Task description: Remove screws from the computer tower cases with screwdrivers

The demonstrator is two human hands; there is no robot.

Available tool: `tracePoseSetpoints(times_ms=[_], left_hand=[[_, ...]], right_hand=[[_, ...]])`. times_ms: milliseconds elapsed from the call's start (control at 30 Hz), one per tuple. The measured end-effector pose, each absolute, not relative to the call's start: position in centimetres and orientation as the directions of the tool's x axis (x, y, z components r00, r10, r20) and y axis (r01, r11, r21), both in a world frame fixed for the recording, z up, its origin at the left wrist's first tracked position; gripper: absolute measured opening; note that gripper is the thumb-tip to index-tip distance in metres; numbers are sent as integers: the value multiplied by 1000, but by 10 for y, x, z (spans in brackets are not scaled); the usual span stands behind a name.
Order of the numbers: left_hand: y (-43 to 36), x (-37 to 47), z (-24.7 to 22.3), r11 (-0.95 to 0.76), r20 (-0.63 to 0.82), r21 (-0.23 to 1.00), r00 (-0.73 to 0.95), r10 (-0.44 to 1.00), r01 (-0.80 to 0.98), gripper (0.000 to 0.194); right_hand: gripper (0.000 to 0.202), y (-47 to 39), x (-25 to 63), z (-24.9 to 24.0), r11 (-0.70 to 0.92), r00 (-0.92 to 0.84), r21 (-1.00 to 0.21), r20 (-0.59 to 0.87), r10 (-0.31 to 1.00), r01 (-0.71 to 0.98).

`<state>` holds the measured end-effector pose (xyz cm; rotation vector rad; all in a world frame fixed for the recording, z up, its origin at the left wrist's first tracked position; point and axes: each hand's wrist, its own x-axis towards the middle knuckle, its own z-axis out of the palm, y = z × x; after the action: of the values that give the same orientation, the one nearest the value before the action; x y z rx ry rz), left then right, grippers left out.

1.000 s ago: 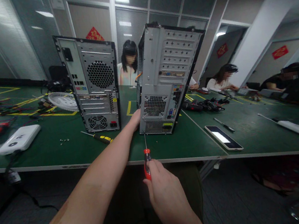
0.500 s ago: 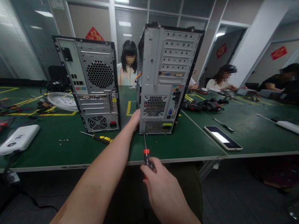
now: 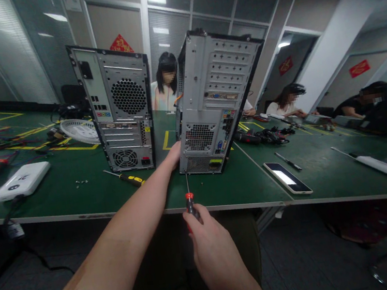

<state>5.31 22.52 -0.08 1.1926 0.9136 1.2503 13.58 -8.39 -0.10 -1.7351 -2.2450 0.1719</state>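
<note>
My right hand (image 3: 207, 228) is closed around the black and red handle of a screwdriver (image 3: 189, 201). Its shaft points away from me, with the tip at the lower left corner of the right-hand computer case (image 3: 204, 99). That case stands tilted in view, its back panel facing me. My left hand (image 3: 176, 155) reaches to the left side of the same case; its fingers are hidden behind the case edge. Left of it stands a second computer case (image 3: 123, 107), back panel also towards me. A yellow and black screwdriver (image 3: 131, 179) lies by my left forearm.
Small screws (image 3: 82, 182) and a white power bank (image 3: 23, 181) lie to the left, near a white basket (image 3: 79, 131). On the right are a phone (image 3: 287, 177), a pen-like tool (image 3: 287, 161) and a white stick-shaped device (image 3: 382, 166). Several people sit across the green table (image 3: 244, 188).
The fingers of my right hand have shifted slightly on the screwdriver handle. The screwdriver tip stays at the case corner, and my left arm has hardly moved.
</note>
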Motion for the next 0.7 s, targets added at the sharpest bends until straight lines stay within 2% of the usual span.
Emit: tracePoseSetpoints(times_ms=[267,533,700], left_hand=[[224,52,-1,-40,64,981,121,991,-192,31],[229,51,-6,-79,100,979,106,989,-190,32],[231,50,-7,-70,92,979,111,990,-190,33]], right_hand=[[56,-84,134,-2,234,-201,-272,144,969,933],[53,-84,134,-2,223,-183,-320,149,972,921],[52,-82,133,-3,212,-173,-303,151,973,929]])
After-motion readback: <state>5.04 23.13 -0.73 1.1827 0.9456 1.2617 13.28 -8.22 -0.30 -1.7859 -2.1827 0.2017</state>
